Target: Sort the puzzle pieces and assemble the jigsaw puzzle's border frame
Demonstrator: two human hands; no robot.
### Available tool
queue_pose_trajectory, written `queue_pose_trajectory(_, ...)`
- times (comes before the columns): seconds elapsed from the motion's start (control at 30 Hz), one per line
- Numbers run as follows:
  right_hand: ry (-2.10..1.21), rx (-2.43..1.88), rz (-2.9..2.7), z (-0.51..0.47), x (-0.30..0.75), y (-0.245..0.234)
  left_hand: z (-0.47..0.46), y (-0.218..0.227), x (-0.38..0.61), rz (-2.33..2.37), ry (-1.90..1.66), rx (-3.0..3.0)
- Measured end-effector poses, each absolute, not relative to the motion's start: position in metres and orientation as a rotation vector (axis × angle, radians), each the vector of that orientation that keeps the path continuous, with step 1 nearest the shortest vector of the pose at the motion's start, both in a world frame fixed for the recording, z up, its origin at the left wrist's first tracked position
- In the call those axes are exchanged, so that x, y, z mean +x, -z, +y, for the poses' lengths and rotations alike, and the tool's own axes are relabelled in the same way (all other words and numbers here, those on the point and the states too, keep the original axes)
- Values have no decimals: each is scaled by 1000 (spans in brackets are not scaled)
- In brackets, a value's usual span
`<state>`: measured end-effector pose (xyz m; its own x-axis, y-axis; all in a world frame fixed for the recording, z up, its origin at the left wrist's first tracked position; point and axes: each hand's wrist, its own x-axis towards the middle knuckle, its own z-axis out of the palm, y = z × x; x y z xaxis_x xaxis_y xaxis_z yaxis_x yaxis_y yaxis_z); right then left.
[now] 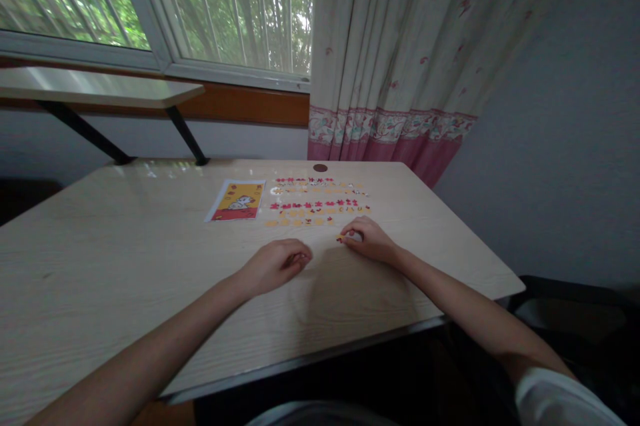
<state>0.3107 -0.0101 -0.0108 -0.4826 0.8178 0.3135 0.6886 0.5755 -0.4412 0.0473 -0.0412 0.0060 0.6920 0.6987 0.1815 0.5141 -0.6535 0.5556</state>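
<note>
My right hand [371, 239] pinches a small yellow and dark puzzle piece [341, 238] between thumb and fingertips, just over the table in front of the laid-out pieces. Left of it, my left hand [277, 265] rests by the tabletop with its fingers curled in; whether anything is inside them is hidden. Beyond both hands, several loose puzzle pieces lie in rows, among them a row of red pieces [306, 205] and a row of yellow ones [299, 223]. To their left is a picture sheet [236, 201] showing a white animal on yellow and red.
The pale wooden table [125, 266] has a round brown cap [321, 168] near its back edge. A raised shelf [100, 86] on dark brackets stands at the back left. Behind are a barred window [235, 6] and a curtain [390, 46]. A dark chair [575, 306] is at right.
</note>
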Motion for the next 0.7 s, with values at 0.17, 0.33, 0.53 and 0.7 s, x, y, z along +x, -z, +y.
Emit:
queue_pose_trajectory(0.17, -374, -1200, -2308, -9, 310, 13, -42, -4, 48, 944, -521, 2459)
queue_pose_trajectory(0.33, -381, -1214, -2292, -10, 310, 12, -41, -3, 47, 938, -522, 2449)
queue_pose_trajectory(0.53, -385, -1215, -2296, -10, 310, 11, -41, -3, 47, 945, -523, 2450)
queue_pose_trajectory(0.7, -394, -1218, -2300, -9, 311, 11, -42, -7, 48, 956, -508, 2465)
